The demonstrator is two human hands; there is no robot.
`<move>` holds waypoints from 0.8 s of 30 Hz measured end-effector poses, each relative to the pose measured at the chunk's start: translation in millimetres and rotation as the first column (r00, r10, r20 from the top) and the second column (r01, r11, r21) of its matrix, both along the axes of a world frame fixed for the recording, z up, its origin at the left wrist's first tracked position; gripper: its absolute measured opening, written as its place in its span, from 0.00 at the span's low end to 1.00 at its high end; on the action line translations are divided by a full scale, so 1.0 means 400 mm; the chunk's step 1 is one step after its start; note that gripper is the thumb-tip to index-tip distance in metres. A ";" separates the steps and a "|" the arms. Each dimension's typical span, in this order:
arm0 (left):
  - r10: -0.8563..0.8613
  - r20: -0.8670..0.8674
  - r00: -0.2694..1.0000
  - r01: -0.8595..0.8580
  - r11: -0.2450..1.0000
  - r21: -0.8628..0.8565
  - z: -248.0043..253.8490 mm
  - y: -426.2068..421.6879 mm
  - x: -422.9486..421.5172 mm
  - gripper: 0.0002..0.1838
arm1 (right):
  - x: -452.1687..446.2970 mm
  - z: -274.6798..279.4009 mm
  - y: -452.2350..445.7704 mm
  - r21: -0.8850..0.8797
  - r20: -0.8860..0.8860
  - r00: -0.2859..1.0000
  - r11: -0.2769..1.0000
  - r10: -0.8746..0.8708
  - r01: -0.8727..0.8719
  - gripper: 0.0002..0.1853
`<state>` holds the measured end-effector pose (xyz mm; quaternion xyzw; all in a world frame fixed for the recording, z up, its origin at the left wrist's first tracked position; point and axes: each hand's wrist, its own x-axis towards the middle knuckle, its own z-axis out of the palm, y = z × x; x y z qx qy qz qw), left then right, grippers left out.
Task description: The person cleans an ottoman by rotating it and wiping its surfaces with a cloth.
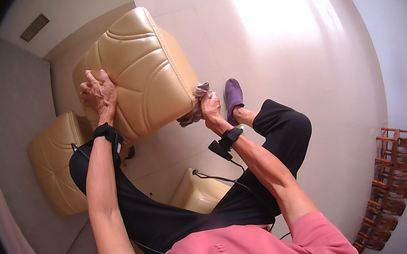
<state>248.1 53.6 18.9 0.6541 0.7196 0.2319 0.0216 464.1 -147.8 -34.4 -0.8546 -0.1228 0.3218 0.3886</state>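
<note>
In front of me stands a tan, padded leather ottoman [140, 68] with stitched seams, its quilted face turned toward me. My left hand [98, 92] presses on that face near its left side, fingers bent and apart. At the ottoman's lower right corner, my right hand [210, 107] is closed around a crumpled greyish-brown cloth [192, 115]. The cloth touches the ottoman's side. Part of it is hidden behind the corner and my fingers.
A second tan ottoman [56, 171] stands at the left by a grey surface [20, 116]. Another tan padded seat [194, 193] shows between my legs. My purple shoe [233, 93] is on the pale tiled floor [302, 87]. Brown wooden furniture [390, 181] lines the right wall.
</note>
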 end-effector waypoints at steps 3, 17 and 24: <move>0.009 0.018 1.000 -0.009 1.000 0.013 -0.006 0.001 -0.008 0.29 | -0.026 0.064 -0.019 0.162 -0.130 0.991 0.987 0.014 0.007 0.22; 0.063 -0.108 0.992 -0.056 0.996 0.066 -0.027 0.003 -0.028 0.29 | -0.029 0.228 -0.025 0.400 -0.029 0.940 0.865 0.341 -0.302 0.17; 0.059 -0.092 0.994 -0.051 0.995 0.082 -0.018 0.015 -0.052 0.28 | 0.019 0.321 0.209 0.284 0.268 0.788 0.736 0.555 -0.615 0.17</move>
